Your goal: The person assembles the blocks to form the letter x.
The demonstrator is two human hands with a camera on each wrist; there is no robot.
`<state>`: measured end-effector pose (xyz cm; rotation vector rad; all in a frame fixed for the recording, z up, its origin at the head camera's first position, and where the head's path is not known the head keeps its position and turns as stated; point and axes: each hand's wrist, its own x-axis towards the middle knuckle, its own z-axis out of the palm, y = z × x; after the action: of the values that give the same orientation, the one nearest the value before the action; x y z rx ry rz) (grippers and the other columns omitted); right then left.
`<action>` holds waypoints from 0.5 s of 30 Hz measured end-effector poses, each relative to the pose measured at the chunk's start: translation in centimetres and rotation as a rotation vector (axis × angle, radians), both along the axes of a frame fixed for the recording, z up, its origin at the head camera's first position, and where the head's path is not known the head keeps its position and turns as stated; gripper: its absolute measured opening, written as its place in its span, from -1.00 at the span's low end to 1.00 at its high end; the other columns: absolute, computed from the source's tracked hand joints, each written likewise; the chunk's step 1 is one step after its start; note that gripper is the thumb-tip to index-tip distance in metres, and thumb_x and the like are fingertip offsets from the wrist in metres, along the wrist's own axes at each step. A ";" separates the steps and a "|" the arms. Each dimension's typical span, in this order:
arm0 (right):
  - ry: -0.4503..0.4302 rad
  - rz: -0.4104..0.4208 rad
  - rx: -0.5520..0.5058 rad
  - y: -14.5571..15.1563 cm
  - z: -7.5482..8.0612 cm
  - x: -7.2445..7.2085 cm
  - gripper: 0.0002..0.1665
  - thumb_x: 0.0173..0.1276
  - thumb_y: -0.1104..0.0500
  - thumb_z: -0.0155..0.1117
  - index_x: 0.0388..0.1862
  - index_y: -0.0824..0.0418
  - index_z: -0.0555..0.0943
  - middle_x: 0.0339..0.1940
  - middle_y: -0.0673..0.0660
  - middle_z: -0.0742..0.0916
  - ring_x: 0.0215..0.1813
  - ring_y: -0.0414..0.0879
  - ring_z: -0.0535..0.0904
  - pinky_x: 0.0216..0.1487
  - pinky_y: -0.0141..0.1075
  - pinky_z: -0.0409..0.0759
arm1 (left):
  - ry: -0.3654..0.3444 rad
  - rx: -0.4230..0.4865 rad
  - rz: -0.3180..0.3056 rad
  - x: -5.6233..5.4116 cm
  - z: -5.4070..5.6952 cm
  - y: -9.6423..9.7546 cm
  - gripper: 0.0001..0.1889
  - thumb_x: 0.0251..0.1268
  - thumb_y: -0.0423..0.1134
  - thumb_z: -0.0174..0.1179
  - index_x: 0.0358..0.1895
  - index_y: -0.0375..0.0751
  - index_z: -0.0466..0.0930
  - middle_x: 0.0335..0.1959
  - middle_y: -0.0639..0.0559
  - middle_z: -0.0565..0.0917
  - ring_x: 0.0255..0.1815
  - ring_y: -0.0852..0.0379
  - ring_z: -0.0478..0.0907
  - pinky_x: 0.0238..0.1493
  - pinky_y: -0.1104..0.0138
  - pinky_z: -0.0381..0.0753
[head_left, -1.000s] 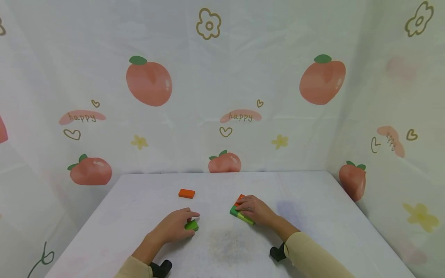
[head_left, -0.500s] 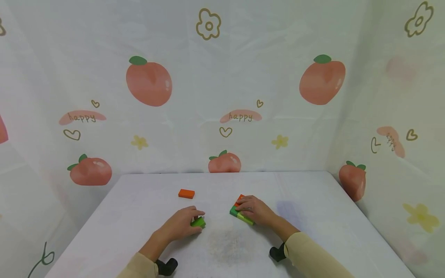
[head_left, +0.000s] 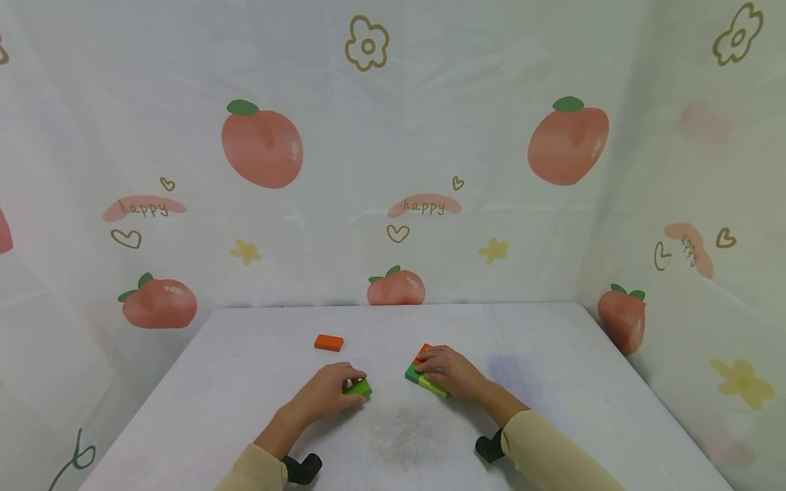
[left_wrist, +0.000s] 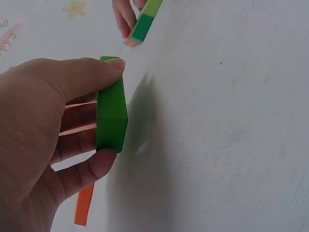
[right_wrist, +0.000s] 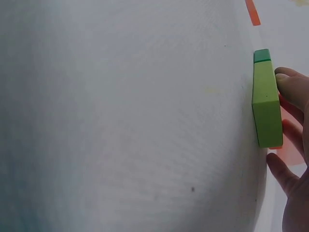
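Note:
My left hand (head_left: 328, 392) grips a bright green block (left_wrist: 111, 116) by its ends, thumb at one end and a fingertip at the other. The block casts a shadow on the white surface beside it in the left wrist view. To the right, my right hand (head_left: 454, 372) rests on a small group of blocks lying together. A dark green block (head_left: 412, 373) and a light green block (right_wrist: 266, 96) form the group's near edge. An orange-red block (head_left: 424, 350) behind them is partly hidden by the fingers.
A separate orange block (head_left: 329, 343) lies flat on the white table (head_left: 522, 423), farther back than the left hand. A printed white curtain (head_left: 344, 136) stands behind the table. Black wrist mounts (head_left: 302, 469) hang at both sleeves.
My left hand has moved to the right and slightly away from me with the green block, closer to the grouped blocks. The right hand and the other blocks have stayed in place.

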<state>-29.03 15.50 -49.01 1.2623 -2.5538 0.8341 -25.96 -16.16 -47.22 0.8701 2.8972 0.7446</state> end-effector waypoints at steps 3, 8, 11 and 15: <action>-0.002 -0.004 -0.002 0.0 0.1 0.1 -0.75 0.34 0.30 0.27 -0.02 0.23 0.71 0.14 0.22 0.65 0.25 0.21 0.45 0.24 0.06 0.38 | -0.004 0.009 0.004 0.0 0.0 0.1 -0.55 0.13 -0.06 0.41 0.07 -0.17 0.67 -0.33 0.28 0.53 -0.33 0.27 0.42 -0.29 0.36 0.48; -0.002 -0.009 -0.001 -0.1 0.3 0.3 -0.75 0.34 0.30 0.28 -0.02 0.24 0.71 0.13 0.23 0.65 0.24 0.22 0.45 0.24 0.06 0.38 | 0.032 0.028 0.009 0.0 -0.2 0.1 -0.59 0.14 -0.06 0.40 0.05 -0.14 0.68 -0.27 0.27 0.58 -0.31 0.29 0.43 -0.25 0.35 0.49; 0.004 -0.010 0.004 -0.1 0.3 0.3 -0.75 0.34 0.30 0.28 -0.03 0.24 0.71 0.12 0.23 0.66 0.24 0.22 0.45 0.23 0.05 0.39 | 0.065 0.057 0.005 0.1 -0.4 0.0 -0.61 0.14 -0.07 0.41 0.03 -0.12 0.69 -0.23 0.25 0.61 -0.28 0.29 0.45 -0.22 0.32 0.52; 0.006 -0.009 0.007 -0.1 0.3 0.2 -0.75 0.33 0.30 0.27 -0.03 0.24 0.71 0.12 0.23 0.66 0.24 0.22 0.45 0.24 0.05 0.38 | 0.077 0.099 0.005 0.1 -0.6 0.0 -0.63 0.15 -0.10 0.40 0.03 -0.09 0.69 -0.19 0.23 0.63 -0.24 0.28 0.48 -0.18 0.30 0.54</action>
<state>-28.82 15.36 -48.70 1.2524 -2.5584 0.8191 -25.88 -16.12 -47.85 0.9214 2.9521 0.8808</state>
